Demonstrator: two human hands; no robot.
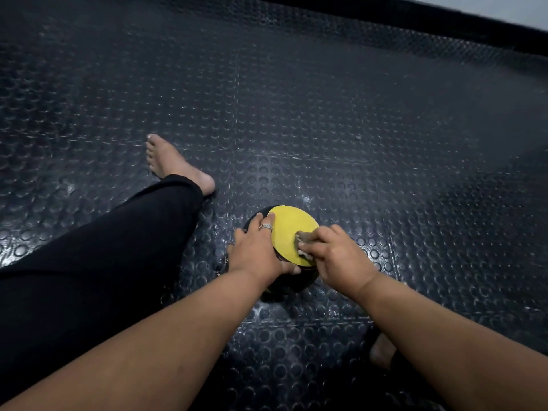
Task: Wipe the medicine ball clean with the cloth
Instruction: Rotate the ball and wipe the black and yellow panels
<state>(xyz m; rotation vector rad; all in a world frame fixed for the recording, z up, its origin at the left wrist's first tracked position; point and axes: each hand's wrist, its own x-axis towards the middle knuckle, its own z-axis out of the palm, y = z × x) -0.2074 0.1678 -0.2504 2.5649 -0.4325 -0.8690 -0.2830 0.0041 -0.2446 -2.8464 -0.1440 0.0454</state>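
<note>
A black medicine ball (292,229) with a round yellow patch on top sits on the studded floor in front of me. My left hand (258,247) lies over its left side, fingers spread across the black rubber and the yellow edge, thumb wrapped round the near side. My right hand (332,252) grips a small grey-brown cloth (304,237) and presses it onto the right part of the yellow patch. Most of the cloth is hidden inside the fist.
The floor is dark rubber matting (326,129) with raised round studs. My left leg in black trousers (103,262) stretches out to the left of the ball, bare foot (175,164) beyond it. My other foot (382,350) shows under my right forearm. A wall base runs along the top right.
</note>
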